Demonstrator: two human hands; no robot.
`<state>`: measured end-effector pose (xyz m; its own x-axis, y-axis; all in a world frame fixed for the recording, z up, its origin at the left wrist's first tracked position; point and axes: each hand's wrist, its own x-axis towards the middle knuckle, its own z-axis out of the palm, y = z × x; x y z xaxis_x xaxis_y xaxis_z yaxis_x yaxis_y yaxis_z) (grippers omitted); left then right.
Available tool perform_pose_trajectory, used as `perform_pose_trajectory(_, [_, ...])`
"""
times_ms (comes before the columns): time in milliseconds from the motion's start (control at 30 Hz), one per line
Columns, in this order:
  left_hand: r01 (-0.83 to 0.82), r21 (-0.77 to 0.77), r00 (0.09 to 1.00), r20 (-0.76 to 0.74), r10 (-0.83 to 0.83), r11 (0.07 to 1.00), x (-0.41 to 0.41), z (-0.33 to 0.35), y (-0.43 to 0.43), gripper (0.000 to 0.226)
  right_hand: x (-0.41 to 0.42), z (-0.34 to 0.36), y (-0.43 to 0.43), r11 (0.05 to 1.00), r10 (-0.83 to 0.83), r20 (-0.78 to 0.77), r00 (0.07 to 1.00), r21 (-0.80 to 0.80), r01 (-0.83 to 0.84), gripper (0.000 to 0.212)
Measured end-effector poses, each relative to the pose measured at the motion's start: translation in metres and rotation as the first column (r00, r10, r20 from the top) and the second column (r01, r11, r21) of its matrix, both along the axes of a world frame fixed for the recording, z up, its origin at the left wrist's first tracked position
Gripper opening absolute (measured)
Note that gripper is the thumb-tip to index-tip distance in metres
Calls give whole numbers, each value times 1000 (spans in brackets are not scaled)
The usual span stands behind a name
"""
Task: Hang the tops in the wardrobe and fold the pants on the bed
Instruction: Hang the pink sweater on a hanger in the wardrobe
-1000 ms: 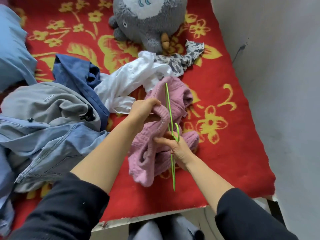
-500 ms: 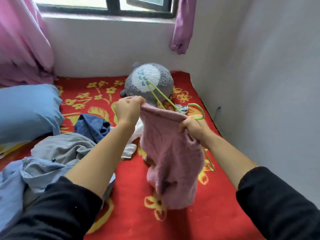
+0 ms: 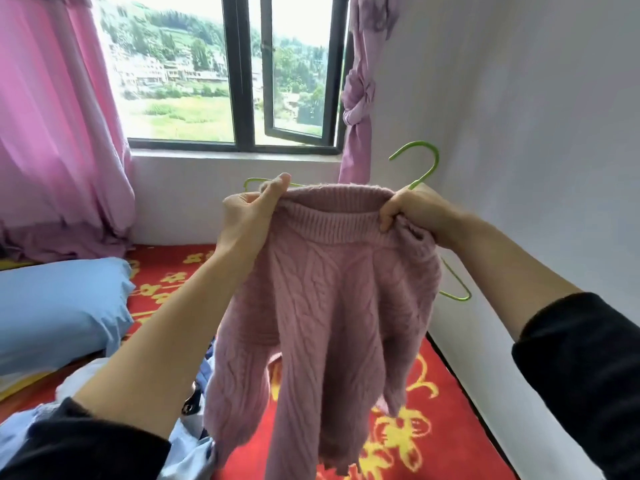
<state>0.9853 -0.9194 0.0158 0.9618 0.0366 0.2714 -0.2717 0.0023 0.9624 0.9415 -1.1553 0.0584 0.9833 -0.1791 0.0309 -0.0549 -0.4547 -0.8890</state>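
Higher than before, the sweater (image 3: 329,306) now hangs in the air over the red bed (image 3: 450,427), by the window (image 3: 242,81). It is pink, thick and soft, with twisty rope lines. Both hands, left (image 3: 249,213) and right (image 3: 412,213), grip its ribbed edge. A thin green hanger (image 3: 427,168) pokes out behind.

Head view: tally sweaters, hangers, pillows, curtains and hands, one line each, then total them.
Pink cable-knit sweater: 1
Green hanger: 1
Blue pillow: 1
Curtains: 2, pink curtain and knotted curtain
Hands: 2, left hand and right hand
Total: 7
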Motion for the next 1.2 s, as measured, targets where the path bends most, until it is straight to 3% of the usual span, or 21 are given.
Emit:
perform_pose_trajectory(100, [40, 117, 999, 11, -41, 992, -5, -28, 5, 57, 1, -24, 6, 999, 38, -49, 998, -20, -39, 11])
perform_pose_trajectory(233, [-44, 353, 976, -186, 116, 934, -6, -78, 6, 50, 2, -73, 16, 994, 76, -160, 984, -60, -87, 13])
perform_pose_trajectory(400, [14, 595, 926, -310, 214, 804, -2, -126, 15, 30, 2, -120, 23, 984, 125, -244, 962, -91, -151, 15])
perform_pose_trajectory(500, [87, 761, 944, -269, 191, 643, 4, -144, 21, 9, 7, -130, 20, 987, 111, -261, 959, -85, -138, 19])
perform_pose_trajectory(533, [109, 763, 941, -285, 181, 637, 5, -148, 21, 7, 9, -131, 19, 987, 110, -274, 955, -79, -137, 21])
perform_pose_trajectory(567, [143, 707, 924, -347, 164, 692, 6, -152, 20, 11, 10, -133, 17, 988, 117, -289, 950, -66, -142, 23])
perform_pose_trajectory(667, [179, 182, 756, -654, -17, 967, 5, -153, 9, 12, 14, -138, 12, 988, 150, -298, 943, 9, -154, 18])
perform_pose_trajectory(733, [89, -116, 670, -728, -146, 989, 6, -148, 0, 15, 16, -145, 4, 983, 175, -273, 946, 96, -154, 14])
perform_pose_trajectory(833, [14, -352, 652, -707, -275, 936, 10, -139, -13, 22, 16, -157, -6, 986, 147, -271, 951, 112, -121, 17])
perform_pose_trajectory(900, [53, -333, 692, -667, -275, 941, 12, -138, -19, 20, 19, -158, -10, 999, 48, -259, 965, 0, -50, 33])
perform_pose_trajectory(967, [118, -160, 765, -615, -192, 980, 14, -140, -21, 17, 23, -148, -10, 995, -96, -157, 983, -12, 95, 48])
perform_pose_trajectory(1067, [147, 101, 872, -483, -80, 984, 15, -144, -24, 14, 31, -118, -6, 932, -301, 45, 953, 225, 284, 53])
perform_pose_trajectory(1133, [144, 177, 908, -416, -59, 974, 13, -148, -27, 15, 31, -88, -2, 870, -316, 120, 941, 432, 237, 49])
perform_pose_trajectory(1200, [159, 205, 923, -379, -71, 966, 11, -151, -30, 20, 26, -57, 2, 838, -265, 201, 943, 532, 122, 46])
